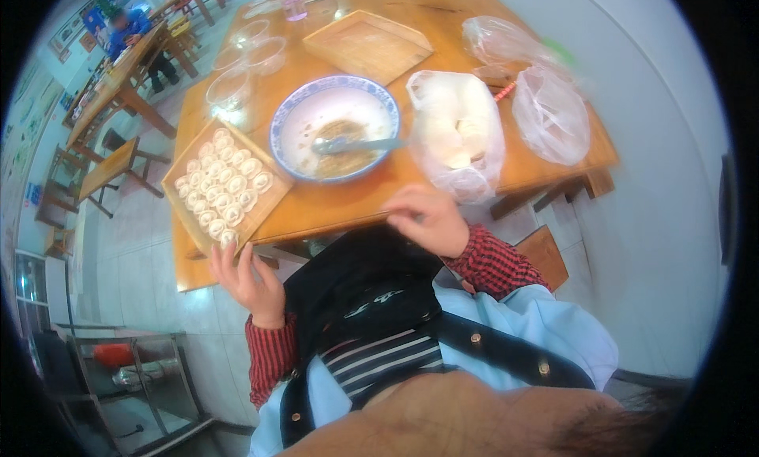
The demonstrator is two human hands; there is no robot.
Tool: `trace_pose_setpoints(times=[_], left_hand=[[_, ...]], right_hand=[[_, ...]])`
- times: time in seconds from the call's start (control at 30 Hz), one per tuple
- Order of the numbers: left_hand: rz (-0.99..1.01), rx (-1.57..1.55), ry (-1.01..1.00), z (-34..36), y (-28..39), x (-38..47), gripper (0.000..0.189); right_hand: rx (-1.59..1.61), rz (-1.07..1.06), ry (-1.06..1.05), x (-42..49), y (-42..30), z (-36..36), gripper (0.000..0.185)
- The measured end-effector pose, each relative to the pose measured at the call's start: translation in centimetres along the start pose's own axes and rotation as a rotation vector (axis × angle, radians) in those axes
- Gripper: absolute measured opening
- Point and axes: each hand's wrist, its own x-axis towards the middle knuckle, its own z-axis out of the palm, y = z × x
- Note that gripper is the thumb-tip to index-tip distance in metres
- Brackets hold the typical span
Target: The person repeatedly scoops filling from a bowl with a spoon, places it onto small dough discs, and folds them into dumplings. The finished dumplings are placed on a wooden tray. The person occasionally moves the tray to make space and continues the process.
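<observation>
My left hand (252, 282) is at the near corner of a wooden tray (261, 211), fingers spread. Its fingertips meet the lowest of the folded dumplings (222, 187), which lie in rows on the tray; whether they press on it is unclear. My right hand (433, 220), blurred, hovers by the table's front edge with fingers bent, thumb apart and nothing visible in it. Ahead of it lies a plastic bag (456, 128) holding stacks of pale dough wrappers. Between the hands stands a blue-rimmed bowl (296, 113) with some brown filling (338, 131) and a metal-looking utensil (356, 145).
A second wooden tray (367, 45) lies behind the bowl. Clear plastic containers (228, 89) stand at the table's left side. More plastic bags (551, 116) and a red stick-like item (504, 91) lie right, near a white wall (646, 220). A person (127, 33) sits at another table.
</observation>
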Motion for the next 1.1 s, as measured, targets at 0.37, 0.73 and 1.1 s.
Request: trace_pose_setpoints(times=[0.37, 0.73, 1.1], left_hand=[[0.051, -0.368, -0.198, 1.6, 5.7, -0.3, 0.02], [0.041, -0.452, -0.256, 1.8, 6.6, 0.3, 0.021], [-0.59, -1.435, -0.861, 2.5, 7.4, -0.3, 0.026]], right_hand=[[-0.644, 0.173, 0.344, 0.1, 6.0, -7.5, 0.011], [-0.702, 0.32, 0.226, 1.0, 7.1, -7.4, 0.011], [-0.275, -0.08, 0.106, 0.4, 0.3, -7.5, 0.007]])
